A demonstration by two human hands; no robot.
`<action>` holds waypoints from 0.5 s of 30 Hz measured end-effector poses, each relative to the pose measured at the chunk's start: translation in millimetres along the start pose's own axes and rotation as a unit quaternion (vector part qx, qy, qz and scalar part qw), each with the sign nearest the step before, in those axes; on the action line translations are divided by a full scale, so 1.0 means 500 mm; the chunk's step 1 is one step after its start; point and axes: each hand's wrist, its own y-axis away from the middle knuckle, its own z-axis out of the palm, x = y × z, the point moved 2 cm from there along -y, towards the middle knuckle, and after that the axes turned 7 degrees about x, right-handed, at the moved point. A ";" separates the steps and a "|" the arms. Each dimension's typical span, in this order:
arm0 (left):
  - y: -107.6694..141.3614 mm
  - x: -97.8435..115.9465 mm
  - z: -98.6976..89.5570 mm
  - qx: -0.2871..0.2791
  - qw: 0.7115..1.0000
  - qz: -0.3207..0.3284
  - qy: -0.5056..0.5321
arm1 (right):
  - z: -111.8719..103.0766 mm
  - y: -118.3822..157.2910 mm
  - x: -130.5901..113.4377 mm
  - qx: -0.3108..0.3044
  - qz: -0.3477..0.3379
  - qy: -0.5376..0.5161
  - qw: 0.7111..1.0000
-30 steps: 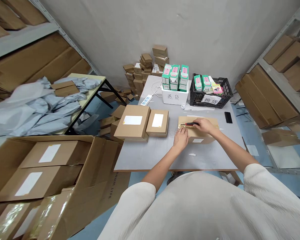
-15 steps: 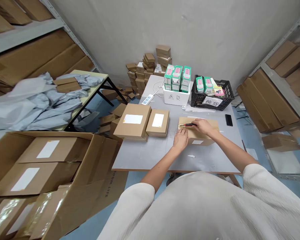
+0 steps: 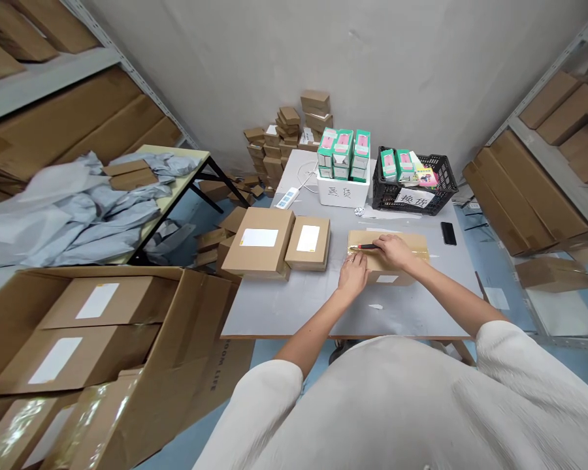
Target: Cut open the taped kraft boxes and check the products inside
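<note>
A taped cardboard box [image 3: 392,269] lies on the grey table with a white label on its near side. My right hand [image 3: 392,250] is closed around a black-and-red utility knife [image 3: 368,247] above the box top. The knife's tip lies at the clear tape near the box's left end. My left hand [image 3: 354,273] grips the box at its near left corner, fingers bent over the edge; part of them is hidden. To the left, a larger cardboard box [image 3: 259,253] and a smaller cardboard box [image 3: 301,251] stand side by side, each with a white label.
Behind stand a white bin [image 3: 343,194] of green-and-pink boxes and a black crate [image 3: 441,189]. A phone [image 3: 448,233] lies at the right, a power strip [image 3: 287,198] at the left. A big open carton [image 3: 196,326] holds labelled boxes. Shelves flank both sides.
The view has tilted slightly. The knife and both hands keep almost the same place on the box; the knife tip appears slightly further left.
</note>
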 end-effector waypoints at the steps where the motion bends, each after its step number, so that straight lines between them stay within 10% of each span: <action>1: 0.001 0.000 0.000 0.000 1.000 -0.001 0.000 | 0.000 0.000 0.000 -0.001 0.001 0.000 1.000; 15: 0.007 -0.001 -0.007 -0.004 1.000 -0.011 -0.005 | -0.030 0.016 0.024 -0.028 0.017 0.000 0.999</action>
